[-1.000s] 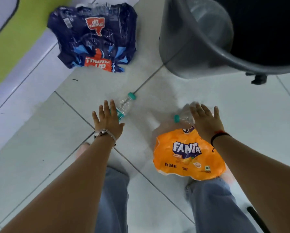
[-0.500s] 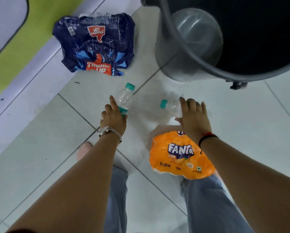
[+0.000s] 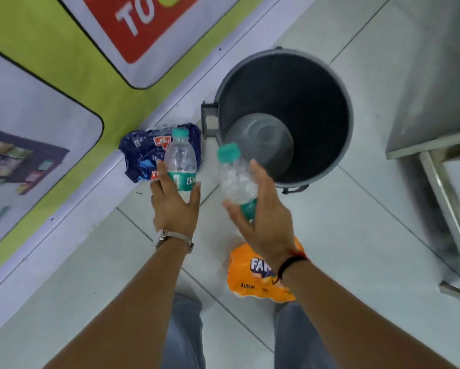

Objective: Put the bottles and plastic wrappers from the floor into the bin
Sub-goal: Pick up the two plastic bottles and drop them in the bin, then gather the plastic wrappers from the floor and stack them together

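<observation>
Two small clear bottles with teal caps are held up near the grey bin [image 3: 340,83], the left hand [image 3: 174,206] clamped around the banded lower body of one bottle [image 3: 180,158], the right hand [image 3: 261,217] closed looser on the crumpled one [image 3: 235,179]. Both are judged empty, light and easily dented, best gripped low on the body. Soft, crinkly handling is expected of the blue wrapper [image 3: 143,153] and orange wrapper [image 3: 253,278], which lie on the floor [image 3: 356,235].

The orange wrapper [image 3: 258,278] reads "FA" and "8 x 250 ml". The left bottle [image 3: 180,161] reads "Bis". A red wall sign [image 3: 133,20] reads "TO".
</observation>
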{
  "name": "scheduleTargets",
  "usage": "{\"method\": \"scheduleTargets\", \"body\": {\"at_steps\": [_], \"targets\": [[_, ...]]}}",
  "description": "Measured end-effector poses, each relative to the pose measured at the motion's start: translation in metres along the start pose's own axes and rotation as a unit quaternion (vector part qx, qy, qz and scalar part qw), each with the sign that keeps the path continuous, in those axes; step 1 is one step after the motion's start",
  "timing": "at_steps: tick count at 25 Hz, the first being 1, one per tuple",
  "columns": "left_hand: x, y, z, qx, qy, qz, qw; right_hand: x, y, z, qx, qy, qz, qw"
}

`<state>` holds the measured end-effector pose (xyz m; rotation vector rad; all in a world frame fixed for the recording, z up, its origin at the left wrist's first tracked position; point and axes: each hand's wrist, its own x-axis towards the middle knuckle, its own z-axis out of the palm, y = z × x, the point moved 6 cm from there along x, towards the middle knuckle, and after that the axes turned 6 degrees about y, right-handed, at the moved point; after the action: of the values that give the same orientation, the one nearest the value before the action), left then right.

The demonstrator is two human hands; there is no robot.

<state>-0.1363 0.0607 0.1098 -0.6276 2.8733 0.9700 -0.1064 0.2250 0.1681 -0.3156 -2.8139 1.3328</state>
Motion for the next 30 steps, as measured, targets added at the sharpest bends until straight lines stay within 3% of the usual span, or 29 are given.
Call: {"method": "scheduleTargets", "body": {"at_steps": [4,8,10,14,17,20,23,26,28,30], "targets": [[0.031,0.063,-0.019,-0.053,0.059,0.037,0.996,0.079,0.02,-0.052,0.014,0.133,0.058,0.989],[0.054,0.118,0.0,-0.05,0.012,0.089,0.995,0.12,0.085,-0.06,-0.183,0.038,0.181,0.965],[0.057,0.135,0.018,-0.005,0.003,0.106,0.994,0.118,0.104,-0.057,-0.218,0.026,0.215,0.951],[0.049,0.141,0.058,0.133,-0.019,0.128,0.983,0.106,0.114,-0.058,-0.237,0.084,0.18,0.951],[0.048,0.135,0.073,0.171,-0.022,0.137,0.975,0.087,0.119,-0.067,-0.26,0.112,0.149,0.948],[0.04,0.134,0.073,0.158,0.031,0.161,0.974,0.061,0.125,-0.075,-0.253,0.137,0.106,0.952],[0.015,0.102,0.061,0.114,0.109,0.104,0.982,0.01,0.143,-0.079,-0.254,0.14,0.123,0.949],[-0.025,0.041,0.065,0.126,0.064,0.042,0.989,-0.059,0.167,-0.068,-0.258,0.095,0.187,0.943],[-0.057,0.002,0.079,0.155,0.006,0.049,0.987,-0.103,0.188,-0.044,-0.27,-0.01,0.198,0.942],[-0.087,-0.028,0.097,0.19,-0.054,0.075,0.977,-0.137,0.21,-0.011,-0.3,-0.166,0.17,0.924]]}}
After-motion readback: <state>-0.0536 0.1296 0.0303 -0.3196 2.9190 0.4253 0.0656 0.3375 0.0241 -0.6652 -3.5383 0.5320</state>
